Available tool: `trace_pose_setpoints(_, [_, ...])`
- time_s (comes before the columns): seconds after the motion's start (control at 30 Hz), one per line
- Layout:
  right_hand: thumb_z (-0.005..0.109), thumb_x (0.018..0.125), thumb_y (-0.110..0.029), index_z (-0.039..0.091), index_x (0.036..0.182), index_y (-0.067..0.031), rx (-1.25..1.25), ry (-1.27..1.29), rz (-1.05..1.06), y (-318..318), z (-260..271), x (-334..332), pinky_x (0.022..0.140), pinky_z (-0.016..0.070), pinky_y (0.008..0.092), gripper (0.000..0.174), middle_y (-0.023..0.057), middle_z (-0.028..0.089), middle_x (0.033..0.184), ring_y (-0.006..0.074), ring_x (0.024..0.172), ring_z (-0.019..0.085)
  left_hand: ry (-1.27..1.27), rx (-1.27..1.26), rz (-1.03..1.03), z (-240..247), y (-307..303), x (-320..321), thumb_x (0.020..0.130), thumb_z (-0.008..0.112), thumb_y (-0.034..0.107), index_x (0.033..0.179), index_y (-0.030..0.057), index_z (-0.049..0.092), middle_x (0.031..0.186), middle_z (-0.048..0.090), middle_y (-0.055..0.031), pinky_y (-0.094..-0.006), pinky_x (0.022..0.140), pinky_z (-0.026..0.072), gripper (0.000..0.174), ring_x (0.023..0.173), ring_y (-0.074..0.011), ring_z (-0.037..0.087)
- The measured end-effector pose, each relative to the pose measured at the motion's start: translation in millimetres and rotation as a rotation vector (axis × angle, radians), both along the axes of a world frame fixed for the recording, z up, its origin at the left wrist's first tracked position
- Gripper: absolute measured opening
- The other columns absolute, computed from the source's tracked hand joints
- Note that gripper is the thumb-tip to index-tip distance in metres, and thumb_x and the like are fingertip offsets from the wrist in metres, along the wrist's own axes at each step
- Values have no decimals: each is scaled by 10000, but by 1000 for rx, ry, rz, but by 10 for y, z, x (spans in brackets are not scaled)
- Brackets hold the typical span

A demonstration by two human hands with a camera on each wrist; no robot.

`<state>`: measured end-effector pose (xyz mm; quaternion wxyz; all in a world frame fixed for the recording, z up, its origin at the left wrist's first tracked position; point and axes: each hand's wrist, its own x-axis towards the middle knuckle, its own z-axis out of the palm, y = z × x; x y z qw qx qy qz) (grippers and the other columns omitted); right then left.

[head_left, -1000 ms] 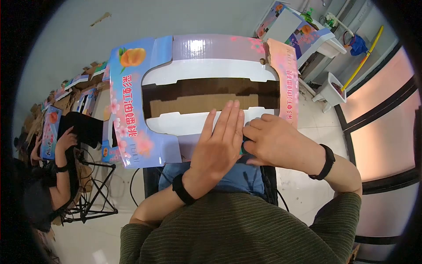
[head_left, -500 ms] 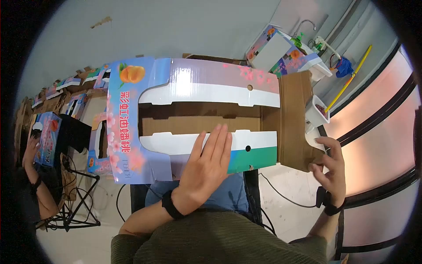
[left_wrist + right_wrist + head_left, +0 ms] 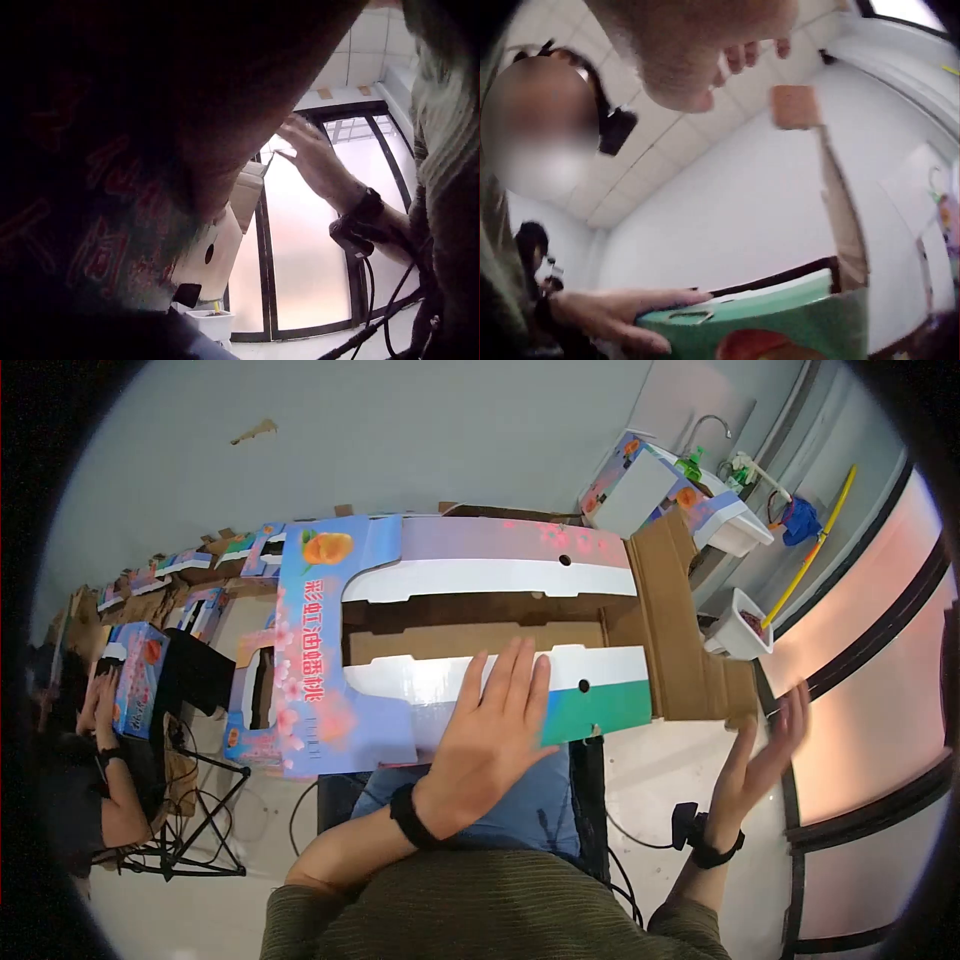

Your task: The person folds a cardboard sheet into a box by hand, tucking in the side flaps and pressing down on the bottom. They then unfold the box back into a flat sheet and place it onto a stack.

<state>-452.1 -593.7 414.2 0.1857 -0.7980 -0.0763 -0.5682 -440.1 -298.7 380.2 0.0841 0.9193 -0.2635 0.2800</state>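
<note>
A printed cardboard fruit box [image 3: 430,540] lies across the lap, with a long opening along its top. Its left end piece [image 3: 305,610], blue with a peach picture, is folded over the top. At the other end an end flap [image 3: 680,620] stands swung outward, brown inside showing. My left hand [image 3: 485,745] rests flat on the near top panel [image 3: 600,705], fingers extended toward the opening. Beyond the flap's near corner, my right hand [image 3: 755,765] is held up with straight fingers and nothing in it. In the right wrist view the same flap [image 3: 844,210] rises from the green side.
At left another person handles a similar box [image 3: 140,680] near a black folding stand [image 3: 195,810]. More cardboard boxes [image 3: 185,560] line the wall. A sink [image 3: 740,530], a white tub [image 3: 740,625] and a yellow pole [image 3: 815,550] stand at back right. Cables [image 3: 625,900] hang by the chair.
The right end piece, first folded over the top, has been swung outward. My right hand has gone from the near edge out to the right and let go. My left hand stays on the panel.
</note>
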Motion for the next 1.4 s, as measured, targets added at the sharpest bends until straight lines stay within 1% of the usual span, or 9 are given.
trace_pose_setpoints(0.07, [652, 961, -287, 485, 1438, 14, -267, -149, -4, 121, -330, -310, 1132, 394, 501, 588, 200, 517, 1460, 369, 1346, 497, 9, -1, 7, 6, -46, -3, 802, 770, 483, 1456, -97, 436, 1543, 411, -279, -530, 1222, 270, 936, 1472, -372, 379])
trace_pose_setpoints(0.17, [652, 928, -352, 440, 1464, 33, -554, 150, 829, 713, -105, -163, 1145, 371, 549, 694, 230, 488, 1481, 408, 1352, 478, 22, -10, -8, -15, -29, 20, 808, 744, 482, 1453, -97, 443, 1569, 380, -281, -524, 1233, 259, 918, 1495, -376, 339])
trace_pose_setpoints(0.27, [561, 983, -453, 379, 1527, 30, -228, 536, 848, 1123, -217, 305, 1177, 316, 571, 750, 250, 430, 1547, 429, 1432, 411, -2, 101, 11, -7, 24, -7, 790, 735, 437, 1436, -114, 461, 1565, 379, -290, -513, 1237, 260, 892, 1492, -388, 342])
trace_pose_setpoints(0.3, [475, 986, -632, 333, 1564, 21, -223, 592, 903, 1172, -266, 478, 1211, 242, 576, 884, 250, 379, 1588, 423, 1491, 337, -32, 43, -24, -47, 43, -1, 796, 698, 397, 1406, -145, 473, 1548, 387, -308, -513, 1228, 277, 847, 1483, -402, 352])
trace_pose_setpoints(0.43, [461, 790, -880, 366, 1564, -10, -593, 638, 709, 1141, -274, 515, 1228, 133, 612, 1168, 261, 341, 1604, 412, 1517, 285, 39, -49, -105, -118, 73, -134, 825, 688, 312, 1354, -171, 500, 1489, 447, -318, -509, 1200, 320, 741, 1443, -416, 402])
trace_pose_setpoints(0.53, [502, 765, -866, 394, 1565, -63, -719, 603, 614, 1152, -249, 452, 1210, 129, 656, 1138, 267, 317, 1614, 423, 1518, 273, 99, 106, -109, -6, 228, -527, 825, 695, 283, 1331, -166, 522, 1476, 470, -302, -509, 1192, 334, 699, 1419, -389, 443])
trace_pose_setpoints(0.7, [706, 751, -700, 413, 1542, -65, -721, 574, 528, 1228, -319, 418, 1191, 150, 700, 1056, 265, 302, 1622, 410, 1529, 257, 288, 92, -121, 523, 674, -894, 747, 785, 181, 1373, 49, 617, 1438, 571, -85, -415, 1058, 461, 661, 1303, -287, 563])
trace_pose_setpoints(0.83, [795, 745, -596, 403, 1508, 26, -626, 612, 562, 1385, -305, 304, 1198, 150, 694, 1060, 248, 319, 1620, 379, 1534, 270, 161, 127, -6, 749, 1114, -630, 787, 765, 160, 1304, 38, 627, 1293, 619, -112, -447, 982, 489, 548, 1168, -324, 607])
trace_pose_setpoints(1.4, [856, 687, -552, 416, 1531, -55, -578, 615, 722, 1736, -192, 453, 1202, 239, 629, 1074, 185, 383, 1597, 328, 1485, 365, 786, 498, -312, 1190, 1129, 318, 859, 751, 309, 881, 35, 684, 847, 659, -141, -462, 747, 518, 283, 879, -368, 659])
